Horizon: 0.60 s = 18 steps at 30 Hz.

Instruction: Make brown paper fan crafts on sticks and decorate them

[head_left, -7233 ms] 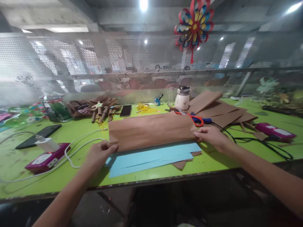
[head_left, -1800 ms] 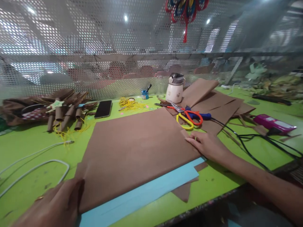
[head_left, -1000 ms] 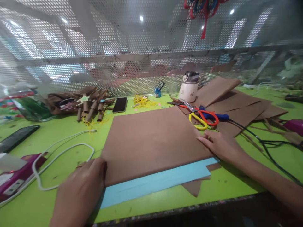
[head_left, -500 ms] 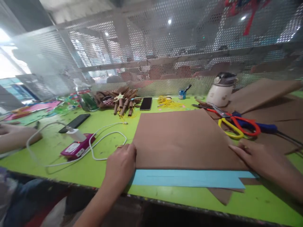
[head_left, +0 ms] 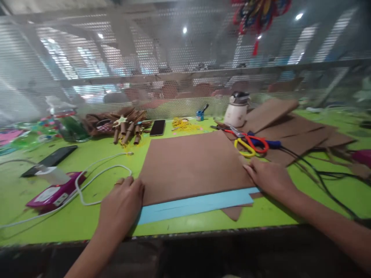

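Observation:
A sheet of brown paper [head_left: 194, 166] lies flat in front of me, its near edge overlapping a light blue paper strip [head_left: 199, 202]. My left hand [head_left: 123, 199], with a ring on one finger, is closed at the sheet's lower left edge. On the right edge, my right hand [head_left: 268, 175] pinches the same sheet between thumb and fingers. A small brown paper corner [head_left: 233, 213] sticks out from beneath the blue strip. Just beyond my right hand rest scissors [head_left: 245, 147] with yellow and red handles.
A purple power adapter [head_left: 52, 195] with a white charger and cable sits left, near a dark phone [head_left: 50, 160]. Behind are paper rolls [head_left: 127, 131], another phone [head_left: 158, 127], a blue paint jar [head_left: 199, 115] and a cream kettle [head_left: 236, 112]. Brown sheets [head_left: 301, 133] and black cords [head_left: 321, 183] lie right.
My view has swung to the right, so everything sits further left in the picture. Another person's hand at the far left has left the view. Both my hands stay at the brown sheet's edges.

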### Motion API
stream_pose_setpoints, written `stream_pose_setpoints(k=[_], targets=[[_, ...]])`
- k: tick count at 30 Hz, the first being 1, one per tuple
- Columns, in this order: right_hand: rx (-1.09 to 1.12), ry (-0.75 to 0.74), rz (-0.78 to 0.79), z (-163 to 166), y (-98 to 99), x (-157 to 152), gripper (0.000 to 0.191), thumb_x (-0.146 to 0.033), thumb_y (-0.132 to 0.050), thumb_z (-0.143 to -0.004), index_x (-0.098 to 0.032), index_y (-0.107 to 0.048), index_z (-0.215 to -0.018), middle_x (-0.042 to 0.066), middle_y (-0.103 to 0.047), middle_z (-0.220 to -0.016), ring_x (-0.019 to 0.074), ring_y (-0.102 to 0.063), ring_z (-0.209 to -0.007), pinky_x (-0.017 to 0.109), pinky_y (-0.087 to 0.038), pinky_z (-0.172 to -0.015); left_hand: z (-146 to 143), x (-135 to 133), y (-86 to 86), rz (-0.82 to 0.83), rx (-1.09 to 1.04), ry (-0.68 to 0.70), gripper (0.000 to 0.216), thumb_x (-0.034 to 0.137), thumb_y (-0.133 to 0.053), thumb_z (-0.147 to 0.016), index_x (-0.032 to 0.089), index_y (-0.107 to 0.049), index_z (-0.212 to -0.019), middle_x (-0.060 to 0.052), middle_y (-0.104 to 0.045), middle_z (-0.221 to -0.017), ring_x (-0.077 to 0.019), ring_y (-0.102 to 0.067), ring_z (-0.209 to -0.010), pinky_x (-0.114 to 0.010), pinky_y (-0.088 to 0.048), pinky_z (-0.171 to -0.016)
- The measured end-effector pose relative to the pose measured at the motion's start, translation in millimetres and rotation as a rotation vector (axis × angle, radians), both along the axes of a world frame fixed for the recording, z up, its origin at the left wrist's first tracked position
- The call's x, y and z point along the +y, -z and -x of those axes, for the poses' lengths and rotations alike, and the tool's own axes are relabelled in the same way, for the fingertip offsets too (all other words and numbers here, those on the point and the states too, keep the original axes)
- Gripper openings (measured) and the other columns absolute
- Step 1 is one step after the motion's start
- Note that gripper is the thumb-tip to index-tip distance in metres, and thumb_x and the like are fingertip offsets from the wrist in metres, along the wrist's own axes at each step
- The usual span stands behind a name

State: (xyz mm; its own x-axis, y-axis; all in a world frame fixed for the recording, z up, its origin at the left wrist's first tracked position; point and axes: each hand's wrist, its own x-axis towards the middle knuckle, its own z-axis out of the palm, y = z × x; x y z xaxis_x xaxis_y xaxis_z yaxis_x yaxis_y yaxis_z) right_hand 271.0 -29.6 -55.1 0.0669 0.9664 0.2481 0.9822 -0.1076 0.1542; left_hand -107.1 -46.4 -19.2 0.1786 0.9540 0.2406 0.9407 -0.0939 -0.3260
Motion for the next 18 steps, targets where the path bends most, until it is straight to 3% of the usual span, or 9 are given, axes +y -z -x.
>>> stream_pose_setpoints(k=[3, 7, 13, 18], targets=[[-0.015, -0.079, -0.093, 5, -4.3, -1, 0.026, -0.033, -0.039, -0.088, -0.014, -0.055, -0.095, 0.012, -0.060, -0.074, 0.0234, -0.054, -0.069, 0.029, -0.028, -0.054, 1, 3, -0.4, -0.035, 0.026, 0.058, 0.034, 0.021, -0.027, -0.089, 0.016, -0.058, -0.076, -0.011, -0.052, -0.085, -0.0241, -0.050, -0.080, -0.032, -0.036, -0.062], [-0.040, -0.324, -0.201, 6, -11.6, -1, 0.023, -0.021, -0.038, -0.089, -0.017, -0.055, -0.105, 0.011, -0.053, -0.089, 0.0227, -0.047, -0.084, 0.030, -0.032, -0.067, 2, 9, 0.9, 0.031, 0.006, 0.203, 0.031, 0.018, -0.028, -0.088, 0.015, -0.058, -0.083, -0.009, -0.050, -0.084, -0.0195, -0.050, -0.074, -0.031, -0.038, -0.068], [-0.054, -0.736, -0.047, -3, -19.9, 8, 0.023, -0.015, -0.039, -0.089, -0.018, -0.060, -0.098, 0.008, -0.052, -0.088, 0.0184, -0.044, -0.083, 0.027, -0.033, -0.069, 2, 12, -9.6, 0.126, 0.074, 0.347, 0.042, 0.012, -0.031, -0.086, 0.025, -0.050, -0.121, -0.009, -0.054, -0.093, -0.0188, -0.052, -0.078, -0.030, -0.040, -0.072], [-0.023, -0.737, 0.048, -7, -23.8, 18, 0.024, -0.013, -0.044, -0.083, -0.017, -0.065, -0.095, 0.010, -0.056, -0.089, 0.0190, -0.050, -0.084, 0.027, -0.035, -0.065, -12, 11, -24.6, 0.211, 0.143, 0.313, 0.036, 0.020, -0.031, -0.087, 0.023, -0.057, -0.112, -0.011, -0.057, -0.091, -0.0216, -0.057, -0.076, -0.032, -0.042, -0.064]])
